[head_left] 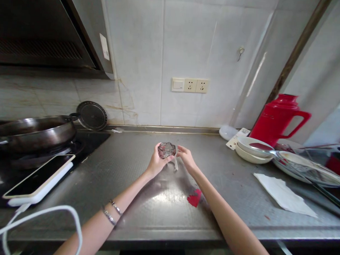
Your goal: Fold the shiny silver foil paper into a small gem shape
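A small clear glass cup with a faceted, patterned surface (166,150) is held above the middle of the steel counter. My left hand (158,164) wraps round its left and lower side, thumb across the near face. Close against the cup's right side is my right hand (187,158), its fingers bent inward. Whether those fingertips grip the glass or something small, I cannot make out. A pale thin strip (176,165) shows just below the cup, between the hands. On the counter near my right forearm lies a red, ragged-edged patch (194,198).
To the left, a steel pan (34,131) sits on the black stove, with a phone (39,176) and white cable in front. Stacked bowls (253,155), a red thermos (277,119), a plate with utensils (303,169) and a white paper napkin (284,194) occupy the right.
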A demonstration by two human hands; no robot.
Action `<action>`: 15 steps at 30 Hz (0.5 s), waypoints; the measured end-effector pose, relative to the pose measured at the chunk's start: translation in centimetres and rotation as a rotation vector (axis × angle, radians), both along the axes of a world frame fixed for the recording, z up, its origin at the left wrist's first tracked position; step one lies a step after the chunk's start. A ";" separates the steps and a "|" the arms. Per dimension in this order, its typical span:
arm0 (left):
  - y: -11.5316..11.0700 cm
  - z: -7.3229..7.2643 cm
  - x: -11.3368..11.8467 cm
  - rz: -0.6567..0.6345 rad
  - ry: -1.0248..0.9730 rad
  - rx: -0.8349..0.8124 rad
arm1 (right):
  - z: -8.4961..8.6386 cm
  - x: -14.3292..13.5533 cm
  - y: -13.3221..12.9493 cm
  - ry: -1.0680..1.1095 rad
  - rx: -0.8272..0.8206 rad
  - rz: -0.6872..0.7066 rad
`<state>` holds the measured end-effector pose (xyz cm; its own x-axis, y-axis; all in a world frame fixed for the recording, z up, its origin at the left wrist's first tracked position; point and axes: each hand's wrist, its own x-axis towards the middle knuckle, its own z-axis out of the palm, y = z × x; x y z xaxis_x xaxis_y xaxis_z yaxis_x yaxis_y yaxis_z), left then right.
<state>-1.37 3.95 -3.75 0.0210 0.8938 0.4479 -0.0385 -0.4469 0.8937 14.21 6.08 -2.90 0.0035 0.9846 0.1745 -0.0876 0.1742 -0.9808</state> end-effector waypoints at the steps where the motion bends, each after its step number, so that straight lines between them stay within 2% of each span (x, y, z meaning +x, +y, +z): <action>1: 0.0 0.0 0.0 -0.022 -0.003 -0.003 | 0.5 0.4 -0.1 0.007 0.005 -0.017; 3: -0.2 0.1 0.1 -0.072 -0.007 -0.011 | 1.7 1.0 -0.4 0.084 0.005 0.022; 6: -0.5 0.4 0.2 -0.133 -0.013 -0.013 | 3.1 1.6 -1.4 0.141 -0.013 0.200; 11: -0.6 0.6 0.4 -0.195 -0.042 -0.037 | 4.8 3.0 -3.2 -0.121 0.062 0.301; 15: -0.7 0.4 0.6 -0.223 -0.024 -0.038 | 4.7 3.5 -3.9 -0.267 0.119 0.306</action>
